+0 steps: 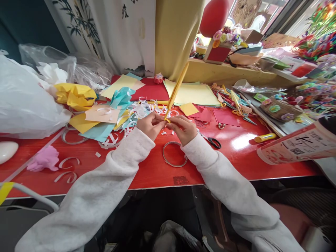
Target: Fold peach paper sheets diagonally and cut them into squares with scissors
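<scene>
My left hand (pixel 151 126) and my right hand (pixel 183 128) meet at the fingertips above the red table. Both are closed, pinching the lower end of a long, thin yellow paper strip (pixel 175 91) that sticks up and leans right. A small curled yellow piece shows between the fingers; its exact shape is hard to make out. Under my right wrist lies a coil of thin wire (pixel 168 161). Black-handled scissors (pixel 214 142) rest just right of that hand, their blades partly hidden. White curled paper shreds (pixel 140 110) are heaped behind and left of my left hand.
Coloured paper sheets (pixel 195 93) and a crumpled teal paper (pixel 122 96) lie toward the back. A plastic bag (pixel 28 101) bulges at left, near a pink crumpled piece (pixel 44 158). At right are a large paper cup (pixel 299 143), a yellow tube (pixel 265 137) and craft flowers (pixel 274 108).
</scene>
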Action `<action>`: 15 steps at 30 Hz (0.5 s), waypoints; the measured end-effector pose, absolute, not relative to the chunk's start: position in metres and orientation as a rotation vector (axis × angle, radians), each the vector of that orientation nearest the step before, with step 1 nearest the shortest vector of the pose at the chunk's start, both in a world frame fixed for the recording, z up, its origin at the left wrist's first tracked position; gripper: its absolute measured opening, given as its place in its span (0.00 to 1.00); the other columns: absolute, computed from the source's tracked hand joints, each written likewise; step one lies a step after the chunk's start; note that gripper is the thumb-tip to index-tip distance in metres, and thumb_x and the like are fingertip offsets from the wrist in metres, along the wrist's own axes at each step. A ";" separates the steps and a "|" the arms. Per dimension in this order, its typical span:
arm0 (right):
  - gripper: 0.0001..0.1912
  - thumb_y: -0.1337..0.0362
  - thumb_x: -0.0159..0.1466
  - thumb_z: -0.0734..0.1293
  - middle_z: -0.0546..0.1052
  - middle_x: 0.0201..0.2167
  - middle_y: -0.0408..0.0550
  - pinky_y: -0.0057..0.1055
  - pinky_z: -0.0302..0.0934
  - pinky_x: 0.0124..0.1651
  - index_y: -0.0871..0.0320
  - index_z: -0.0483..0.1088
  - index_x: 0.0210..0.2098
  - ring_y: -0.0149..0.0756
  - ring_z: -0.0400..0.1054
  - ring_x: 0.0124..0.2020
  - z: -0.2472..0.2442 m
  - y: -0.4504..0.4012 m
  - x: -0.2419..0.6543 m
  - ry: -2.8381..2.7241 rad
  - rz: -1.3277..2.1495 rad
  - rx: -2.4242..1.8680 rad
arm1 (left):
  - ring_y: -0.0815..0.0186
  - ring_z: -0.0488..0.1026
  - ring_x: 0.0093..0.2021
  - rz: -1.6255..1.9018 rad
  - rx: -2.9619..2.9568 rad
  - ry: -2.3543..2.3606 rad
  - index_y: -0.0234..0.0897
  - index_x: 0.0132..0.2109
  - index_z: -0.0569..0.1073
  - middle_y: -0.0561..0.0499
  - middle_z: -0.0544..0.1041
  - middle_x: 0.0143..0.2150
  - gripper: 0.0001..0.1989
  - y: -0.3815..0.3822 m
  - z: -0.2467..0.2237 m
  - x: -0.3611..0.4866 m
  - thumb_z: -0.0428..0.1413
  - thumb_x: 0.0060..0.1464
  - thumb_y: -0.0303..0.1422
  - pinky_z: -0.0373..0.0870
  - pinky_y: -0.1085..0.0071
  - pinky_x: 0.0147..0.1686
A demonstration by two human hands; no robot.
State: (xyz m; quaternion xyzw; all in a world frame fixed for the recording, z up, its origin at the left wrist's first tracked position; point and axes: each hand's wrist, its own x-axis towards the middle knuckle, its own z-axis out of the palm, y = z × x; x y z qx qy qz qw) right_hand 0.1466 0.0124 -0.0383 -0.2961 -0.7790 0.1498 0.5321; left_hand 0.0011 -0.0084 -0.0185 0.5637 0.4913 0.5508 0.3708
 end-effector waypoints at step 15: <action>0.17 0.50 0.58 0.64 0.71 0.26 0.45 0.30 0.68 0.27 0.58 0.73 0.32 0.29 0.69 0.23 -0.032 0.011 0.147 -1.743 0.645 -0.783 | 0.70 0.68 0.29 1.302 1.462 1.035 0.34 0.29 0.73 0.53 0.72 0.27 0.18 0.014 -0.023 -0.012 0.62 0.37 0.45 0.66 0.72 0.32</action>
